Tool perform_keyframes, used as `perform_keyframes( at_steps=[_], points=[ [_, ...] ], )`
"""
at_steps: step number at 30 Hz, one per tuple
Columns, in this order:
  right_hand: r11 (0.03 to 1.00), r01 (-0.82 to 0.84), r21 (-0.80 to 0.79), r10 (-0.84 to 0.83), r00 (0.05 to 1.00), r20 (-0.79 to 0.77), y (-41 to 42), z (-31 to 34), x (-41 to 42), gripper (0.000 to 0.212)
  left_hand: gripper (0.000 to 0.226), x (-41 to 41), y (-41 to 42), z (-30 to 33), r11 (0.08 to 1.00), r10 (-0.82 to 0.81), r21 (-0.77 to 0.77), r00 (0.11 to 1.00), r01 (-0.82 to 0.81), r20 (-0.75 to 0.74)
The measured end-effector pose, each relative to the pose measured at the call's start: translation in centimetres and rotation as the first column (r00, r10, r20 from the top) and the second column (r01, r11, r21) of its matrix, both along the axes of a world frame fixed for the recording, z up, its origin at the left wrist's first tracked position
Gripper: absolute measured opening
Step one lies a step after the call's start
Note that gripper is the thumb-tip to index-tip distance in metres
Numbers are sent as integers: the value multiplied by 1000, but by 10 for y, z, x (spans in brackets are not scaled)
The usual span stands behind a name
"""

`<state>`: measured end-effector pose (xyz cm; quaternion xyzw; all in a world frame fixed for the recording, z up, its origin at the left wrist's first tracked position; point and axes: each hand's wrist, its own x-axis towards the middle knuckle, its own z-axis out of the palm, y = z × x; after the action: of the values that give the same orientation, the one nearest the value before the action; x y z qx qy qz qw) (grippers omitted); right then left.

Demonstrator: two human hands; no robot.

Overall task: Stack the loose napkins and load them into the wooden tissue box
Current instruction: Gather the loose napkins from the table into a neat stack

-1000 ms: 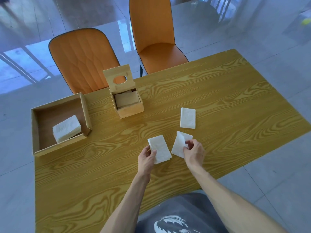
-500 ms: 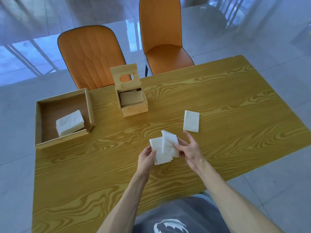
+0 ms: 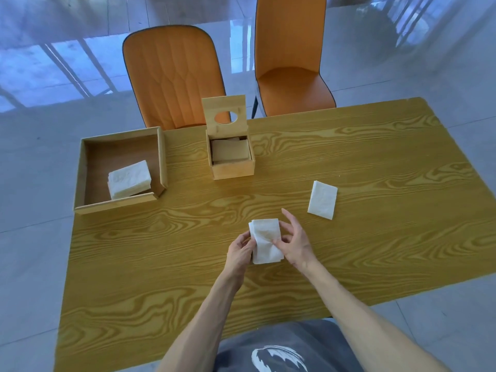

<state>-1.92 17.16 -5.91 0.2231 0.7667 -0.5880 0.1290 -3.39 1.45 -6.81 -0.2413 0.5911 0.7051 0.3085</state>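
Observation:
Two white napkins lie one on the other as a small stack point(image 3: 265, 241) on the wooden table point(image 3: 375, 237), near its front middle. My left hand point(image 3: 239, 251) holds the stack's left edge. My right hand point(image 3: 295, 241) pinches its right edge with thumb and fingers, the forefinger raised. One more loose napkin point(image 3: 322, 199) lies flat to the right of the stack. The wooden tissue box point(image 3: 232, 167) stands behind, its lid with a round hole tipped up, a wooden inner plate visible inside.
A wooden tray point(image 3: 120, 205) at the table's left edge holds a pile of napkins point(image 3: 129, 179). Two orange chairs point(image 3: 174, 76) stand behind the table. The table's front edge is close to my lap.
My right hand carried the second napkin leftward and laid it on the one under my left hand; both hands now hold the stack's edges.

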Motion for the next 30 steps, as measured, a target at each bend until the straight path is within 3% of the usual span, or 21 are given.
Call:
perform_keyframes(
  at_steps=[8, 12, 15, 18, 22, 30],
  points=[
    [975, -44, 217, 49, 999, -18, 3, -9, -2, 81, 35, -1, 3, 3, 1000, 21, 4, 1000, -21, 13],
    [913, 114, 392, -98, 993, -63, 12, -3, -12, 55, 39, -2, 4, 1, 999, 34, -11, 999, -34, 10],
    [789, 207, 579, -193, 977, -87, 31, 4, -32, 41, 37, -3, 4, 0, 999, 37, -21, 999, -37, 35],
    [703, -3, 711, -53, 997, 56, 45, 4, -50, 52, 37, -3, 3, -1, 999, 42, -19, 998, -42, 45],
    [659, -231, 716, 74, 967, 244, 47, -2, -48, 61, 37, -5, 4, -3, 999, 42, -26, 998, -41, 49],
    [642, -47, 765, 95, 995, -18, 22, -8, -5, 35, 33, -5, 4, -3, 999, 51, -3, 998, -51, 38]
  ],
)
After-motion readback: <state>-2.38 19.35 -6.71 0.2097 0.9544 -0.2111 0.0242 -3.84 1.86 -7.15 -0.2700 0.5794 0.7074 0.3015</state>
